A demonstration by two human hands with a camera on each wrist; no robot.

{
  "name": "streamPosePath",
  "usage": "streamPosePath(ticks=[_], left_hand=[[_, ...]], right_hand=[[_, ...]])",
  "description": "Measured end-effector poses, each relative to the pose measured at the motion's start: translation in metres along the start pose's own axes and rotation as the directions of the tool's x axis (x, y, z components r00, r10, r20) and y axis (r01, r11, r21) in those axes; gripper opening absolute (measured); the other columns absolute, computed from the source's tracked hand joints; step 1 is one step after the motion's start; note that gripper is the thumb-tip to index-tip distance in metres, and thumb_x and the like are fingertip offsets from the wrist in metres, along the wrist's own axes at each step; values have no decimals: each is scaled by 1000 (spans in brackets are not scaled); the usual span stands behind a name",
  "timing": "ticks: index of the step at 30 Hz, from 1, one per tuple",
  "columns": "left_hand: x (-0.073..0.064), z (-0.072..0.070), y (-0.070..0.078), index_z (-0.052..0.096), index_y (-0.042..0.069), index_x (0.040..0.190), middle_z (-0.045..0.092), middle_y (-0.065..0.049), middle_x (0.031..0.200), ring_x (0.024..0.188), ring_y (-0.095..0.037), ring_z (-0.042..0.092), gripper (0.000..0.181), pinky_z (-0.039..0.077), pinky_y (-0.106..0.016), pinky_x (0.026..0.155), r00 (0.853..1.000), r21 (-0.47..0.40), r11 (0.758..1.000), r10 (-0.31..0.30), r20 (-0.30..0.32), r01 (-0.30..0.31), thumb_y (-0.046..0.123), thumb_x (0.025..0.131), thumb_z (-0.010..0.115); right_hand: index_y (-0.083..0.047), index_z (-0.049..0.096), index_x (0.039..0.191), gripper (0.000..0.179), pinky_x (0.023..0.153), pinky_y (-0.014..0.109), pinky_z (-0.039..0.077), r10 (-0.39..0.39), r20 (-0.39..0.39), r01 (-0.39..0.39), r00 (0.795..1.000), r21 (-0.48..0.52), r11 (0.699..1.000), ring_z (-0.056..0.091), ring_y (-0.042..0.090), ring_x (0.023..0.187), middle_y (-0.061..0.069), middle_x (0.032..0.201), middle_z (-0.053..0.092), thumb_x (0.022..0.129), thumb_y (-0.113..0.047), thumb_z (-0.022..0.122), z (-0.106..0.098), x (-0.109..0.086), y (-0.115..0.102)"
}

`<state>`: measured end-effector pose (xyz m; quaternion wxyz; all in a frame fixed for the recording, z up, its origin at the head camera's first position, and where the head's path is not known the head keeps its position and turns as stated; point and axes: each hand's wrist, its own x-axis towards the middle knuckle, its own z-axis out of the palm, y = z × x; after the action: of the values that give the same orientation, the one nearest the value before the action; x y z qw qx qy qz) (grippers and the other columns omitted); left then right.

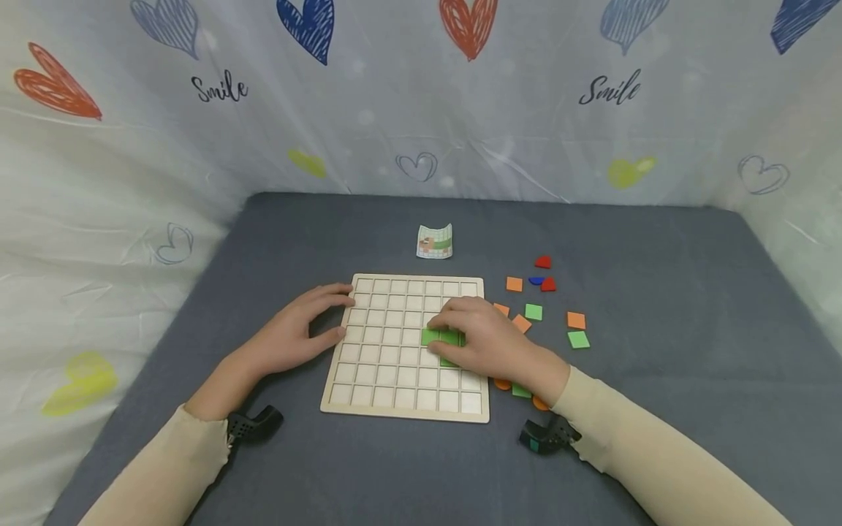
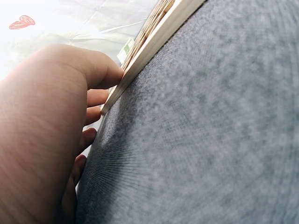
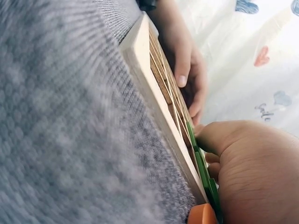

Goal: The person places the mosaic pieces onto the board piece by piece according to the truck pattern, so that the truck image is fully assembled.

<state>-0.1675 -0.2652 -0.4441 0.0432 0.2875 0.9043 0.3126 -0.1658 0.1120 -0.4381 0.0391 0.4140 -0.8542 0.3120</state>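
Observation:
A wooden grid board (image 1: 375, 376) with square cells lies flat on the dark cloth. My left hand (image 1: 289, 332) rests at its left edge, fingers spread and fairly straight; in the left wrist view the thumb (image 2: 105, 70) touches the board's side (image 2: 140, 58). Over the board's right half, my right hand (image 1: 483, 336) pinches a green square tile (image 1: 430, 336) between thumb and fingers, low at the grid. More green tiles (image 1: 449, 362) sit in cells beside it, partly covered by that hand. From the right wrist view, the thumb meets the edge of a green tile (image 3: 192, 135).
Right of the board lie loose orange squares (image 1: 576, 321), green squares (image 1: 579, 340), red pieces (image 1: 542, 261) and a blue piece (image 1: 536, 280). Some orange and green pieces are partly under the right wrist. A small printed pattern card (image 1: 435, 242) lies behind the board.

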Motion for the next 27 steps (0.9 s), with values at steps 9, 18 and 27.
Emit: streamPosePath(ticks=[9, 18, 27], left_hand=[[3, 0, 1, 60, 20, 154, 41, -6, 172, 161, -37, 33, 48, 35, -67, 123, 1000, 1, 1000, 9, 2, -9, 33, 109, 72], [1, 1, 0, 60, 22, 155, 40, -6, 173, 161, -36, 32, 48, 34, -67, 124, 1000, 10, 1000, -4, 3, 4, 33, 109, 72], [1, 0, 1, 59, 20, 156, 40, -5, 173, 161, -37, 33, 50, 34, -68, 123, 1000, 23, 1000, 8, 5, -8, 35, 109, 72]], right_hand=[[-16, 83, 117, 23, 84, 34, 55, -13, -17, 12, 1000, -10, 1000, 63, 9, 91, -7, 106, 72, 99, -30, 85, -1, -1, 0], [-17, 83, 118, 20, 85, 32, 56, -14, -16, 13, 1000, -28, 1000, 63, 6, 93, -9, 107, 71, 103, -30, 81, 0, -2, 0], [-12, 82, 121, 20, 94, 36, 58, 1, -52, 0, 999, 4, 1000, 67, 13, 107, -6, 112, 74, 103, -22, 80, -10, -12, -2]])
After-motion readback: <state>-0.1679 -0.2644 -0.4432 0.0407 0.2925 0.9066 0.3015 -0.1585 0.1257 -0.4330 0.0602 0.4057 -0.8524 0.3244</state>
